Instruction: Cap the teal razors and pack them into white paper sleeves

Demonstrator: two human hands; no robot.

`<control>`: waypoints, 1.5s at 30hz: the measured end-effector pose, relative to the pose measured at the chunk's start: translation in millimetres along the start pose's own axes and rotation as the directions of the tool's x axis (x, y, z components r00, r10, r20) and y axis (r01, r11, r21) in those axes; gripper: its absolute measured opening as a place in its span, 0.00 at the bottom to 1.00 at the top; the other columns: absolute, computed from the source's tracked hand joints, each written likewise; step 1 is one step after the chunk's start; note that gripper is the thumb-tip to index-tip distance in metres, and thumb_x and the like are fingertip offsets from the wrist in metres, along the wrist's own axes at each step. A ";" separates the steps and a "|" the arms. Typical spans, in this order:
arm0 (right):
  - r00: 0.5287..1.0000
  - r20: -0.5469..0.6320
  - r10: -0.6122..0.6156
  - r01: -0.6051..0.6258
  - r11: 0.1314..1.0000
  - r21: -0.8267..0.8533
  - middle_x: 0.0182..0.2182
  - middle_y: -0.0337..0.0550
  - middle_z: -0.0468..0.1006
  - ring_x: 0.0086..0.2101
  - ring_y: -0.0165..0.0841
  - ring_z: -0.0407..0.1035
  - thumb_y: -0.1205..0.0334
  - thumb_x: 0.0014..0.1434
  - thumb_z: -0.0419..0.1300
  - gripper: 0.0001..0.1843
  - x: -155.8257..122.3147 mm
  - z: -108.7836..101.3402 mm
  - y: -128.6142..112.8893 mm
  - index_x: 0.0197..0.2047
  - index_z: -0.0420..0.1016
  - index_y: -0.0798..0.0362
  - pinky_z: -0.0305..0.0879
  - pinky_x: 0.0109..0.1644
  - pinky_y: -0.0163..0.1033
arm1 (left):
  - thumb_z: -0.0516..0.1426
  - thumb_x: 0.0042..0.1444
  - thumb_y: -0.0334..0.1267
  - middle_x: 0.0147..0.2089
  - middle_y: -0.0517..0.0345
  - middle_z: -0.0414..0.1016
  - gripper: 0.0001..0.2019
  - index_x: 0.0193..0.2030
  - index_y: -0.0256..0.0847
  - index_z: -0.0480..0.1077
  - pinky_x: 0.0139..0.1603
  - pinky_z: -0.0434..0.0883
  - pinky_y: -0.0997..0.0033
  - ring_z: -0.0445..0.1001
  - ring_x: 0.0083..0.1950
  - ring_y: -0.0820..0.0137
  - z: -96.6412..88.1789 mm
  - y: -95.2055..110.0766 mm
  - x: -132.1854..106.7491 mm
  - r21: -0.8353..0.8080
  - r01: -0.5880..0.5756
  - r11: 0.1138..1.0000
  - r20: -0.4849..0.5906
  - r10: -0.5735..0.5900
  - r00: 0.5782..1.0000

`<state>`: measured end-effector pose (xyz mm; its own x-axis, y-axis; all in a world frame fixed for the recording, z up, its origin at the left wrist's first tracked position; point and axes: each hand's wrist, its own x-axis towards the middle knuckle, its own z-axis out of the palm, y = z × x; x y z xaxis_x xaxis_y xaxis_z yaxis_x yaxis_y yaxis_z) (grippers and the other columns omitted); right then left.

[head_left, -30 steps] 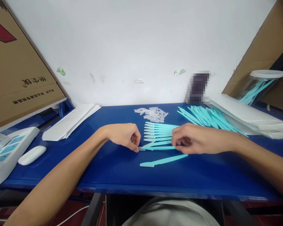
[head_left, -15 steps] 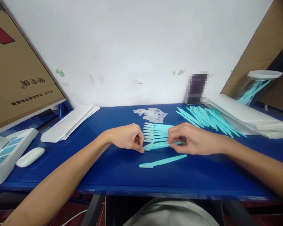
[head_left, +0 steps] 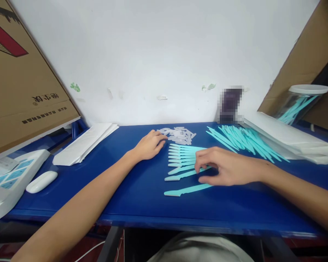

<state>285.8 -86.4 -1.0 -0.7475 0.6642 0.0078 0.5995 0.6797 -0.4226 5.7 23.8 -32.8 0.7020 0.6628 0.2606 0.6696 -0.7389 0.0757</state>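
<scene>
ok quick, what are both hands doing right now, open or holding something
Left hand: fingertips at the edge of the clear pieces; cannot tell if it grips one.
Right hand: open, over the turquoise sticks.

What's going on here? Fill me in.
A person's left hand is at the edge of a heap of translucent caps; whether it grips one is unclear. The right hand, open, is over the handles of a row of turquoise eyebrow razors. One razor lies nearest the person, spaced from the row; a pile of razors lies farther back on the blue table.
</scene>
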 end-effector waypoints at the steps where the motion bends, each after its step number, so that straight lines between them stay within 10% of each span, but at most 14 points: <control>1: 0.999 0.047 -0.006 0.004 0.999 0.044 0.36 0.42 0.77 0.34 0.32 0.69 0.50 0.59 0.66 0.13 -0.4 0.6 -2.7 0.40 0.81 0.52 0.61 0.39 0.37 | 0.45 0.71 0.38 0.57 0.42 0.72 0.22 0.65 0.37 0.70 0.58 0.65 0.55 0.67 0.55 0.56 5.4 -3.5 2.2 0.034 -0.012 0.999 0.009 0.012 1.000; 9: 0.985 0.164 0.056 -0.072 0.993 0.094 0.30 0.38 0.72 0.29 0.28 0.65 0.56 0.60 0.63 0.09 0.1 0.9 -8.9 0.37 0.82 0.51 0.60 0.35 0.36 | 0.46 0.71 0.42 0.61 0.41 0.71 0.23 0.63 0.39 0.74 0.56 0.66 0.50 0.66 0.58 0.51 1.1 -6.7 3.5 0.172 0.009 0.985 0.088 -0.025 0.996; 19: 0.955 0.244 0.169 -0.192 0.978 0.077 0.21 0.33 0.65 0.22 0.27 0.60 0.50 0.58 0.65 0.14 -4.4 -7.2 -3.9 0.37 0.81 0.54 0.54 0.30 0.35 | 0.57 0.62 0.40 0.33 0.49 0.81 0.11 0.36 0.40 0.80 0.36 0.63 0.68 0.76 0.35 0.62 -30.7 -7.9 -5.8 0.172 0.153 0.973 0.207 -0.188 0.960; 25: 0.971 0.193 0.139 -0.154 0.986 0.067 0.23 0.34 0.63 0.25 0.28 0.60 0.47 0.62 0.63 0.16 -2.7 -6.9 -1.6 0.36 0.80 0.52 0.55 0.33 0.36 | 0.58 0.59 0.38 0.42 0.55 0.82 0.19 0.57 0.39 0.75 0.38 0.65 0.72 0.76 0.35 0.69 -35.5 -4.4 -7.7 -0.104 0.131 0.986 0.252 -0.101 0.962; 33: 0.987 0.114 0.113 -0.117 0.993 0.023 0.31 0.39 0.70 0.31 0.31 0.62 0.46 0.64 0.60 0.17 -1.6 -4.0 1.6 0.34 0.75 0.51 0.57 0.39 0.38 | 0.60 0.54 0.40 0.37 0.57 0.78 0.10 0.41 0.42 0.79 0.35 0.65 0.72 0.73 0.34 0.69 -53.0 -10.0 -17.0 -0.117 0.098 0.988 0.409 -0.042 0.912; 41: 0.994 0.087 0.071 -0.070 0.997 -0.009 0.28 0.36 0.69 0.28 0.28 0.61 0.54 0.63 0.60 0.12 -2.2 -3.2 -0.1 0.31 0.72 0.52 0.58 0.38 0.37 | 0.60 0.51 0.37 0.31 0.59 0.82 0.10 0.40 0.42 0.78 0.29 0.66 0.74 0.77 0.31 0.68 -70.7 2.1 -26.1 -0.187 0.303 0.935 0.650 -0.113 0.752; 45: 0.995 0.072 0.075 -0.079 0.995 0.053 0.27 0.37 0.73 0.27 0.28 0.64 0.54 0.64 0.59 0.13 -3.5 -6.1 1.5 0.31 0.73 0.52 0.59 0.35 0.36 | 0.61 0.50 0.37 0.36 0.59 0.84 0.10 0.39 0.43 0.81 0.31 0.69 0.75 0.81 0.36 0.67 -74.5 6.8 -28.3 -0.236 0.290 0.927 0.635 -0.079 0.769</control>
<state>291.1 -85.8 3.9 -0.7189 0.6893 -0.0897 0.6411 0.6075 -0.4689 -27.7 -9.1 32.1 0.6410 0.6447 -0.4165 0.7672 -0.5216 0.3734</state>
